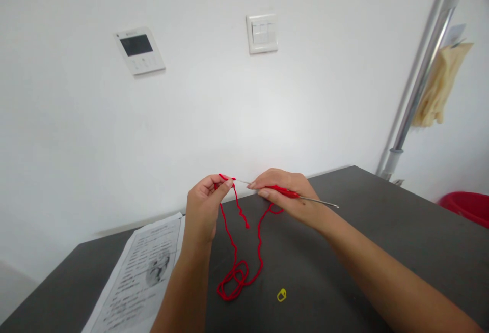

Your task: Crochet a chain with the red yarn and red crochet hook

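Pinched between the thumb and fingers of my left hand [206, 203] is red yarn [260, 241], looped over the index finger. A short tail of it hangs below the fingertips, and a longer strand runs down to a loose coil on the table. My right hand [288, 193] grips a crochet hook [284, 191] by its red handle, pen-fashion. One thin metal end points left and meets the yarn at my left fingertips; the other end sticks out to the right past the hand. Whether a loop sits on the hook's tip is too small to tell.
A yellow stitch marker [281, 295] lies on the dark table [324, 282]. Printed sheets [141, 272] lie under my left forearm. Behind the table stands a white wall with a switch [263, 33] and a small panel [140, 50]. A red basin [466, 205] is at right.
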A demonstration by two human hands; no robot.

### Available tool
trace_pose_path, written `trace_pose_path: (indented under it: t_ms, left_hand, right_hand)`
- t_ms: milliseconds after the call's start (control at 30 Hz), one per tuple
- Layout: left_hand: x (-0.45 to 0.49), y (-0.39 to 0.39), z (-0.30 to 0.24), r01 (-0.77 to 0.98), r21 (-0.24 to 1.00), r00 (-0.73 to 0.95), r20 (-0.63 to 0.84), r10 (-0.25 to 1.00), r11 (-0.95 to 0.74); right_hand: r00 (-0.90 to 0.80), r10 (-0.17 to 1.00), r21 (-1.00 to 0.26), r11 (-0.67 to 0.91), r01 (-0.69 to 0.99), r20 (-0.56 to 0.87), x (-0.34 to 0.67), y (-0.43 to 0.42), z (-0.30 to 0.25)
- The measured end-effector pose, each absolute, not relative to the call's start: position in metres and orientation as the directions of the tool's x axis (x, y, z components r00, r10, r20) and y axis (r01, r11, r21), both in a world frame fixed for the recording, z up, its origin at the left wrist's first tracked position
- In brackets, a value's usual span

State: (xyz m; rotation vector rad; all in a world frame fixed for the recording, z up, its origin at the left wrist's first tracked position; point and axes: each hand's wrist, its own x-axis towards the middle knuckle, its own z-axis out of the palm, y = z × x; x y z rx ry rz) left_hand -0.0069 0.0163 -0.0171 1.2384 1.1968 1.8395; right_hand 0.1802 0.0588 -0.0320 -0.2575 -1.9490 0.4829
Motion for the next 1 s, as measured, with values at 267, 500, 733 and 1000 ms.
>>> trace_pose_path:
  t_ms: [267,500,733,1000]
  left_hand:
    - [-0.0060,0.0143,-0.0155,-0.008,0.930,-0.310,0.348,0.885,-0.368]
    - [-0.0079,0.0172,-0.0190,0.043,0.928,-0.326,0.362,0.873,-0.369]
    - [-0.0070,0.0150,-0.0156,0.034,0.924,-0.338,0.369,0.866,-0.381]
    - [-0.0107,0.0163,-0.0221,0.223,0.875,-0.352,0.482,0.802,-0.429]
  right_hand:
    - [-0.416,0.484,-0.540,0.841,-0.020,0.770,0.1754,0.0581,-0.0354]
    - [-0.439,0.391,-0.452,0.891,-0.039,0.809,0.1749,0.0590,-0.0361]
    - [-0.432,0.440,-0.502,0.864,-0.035,0.787,0.1759,0.0593,-0.0359]
    - [-0.412,0.518,-0.588,0.807,-0.056,0.750,0.1747,0.0569,-0.0355]
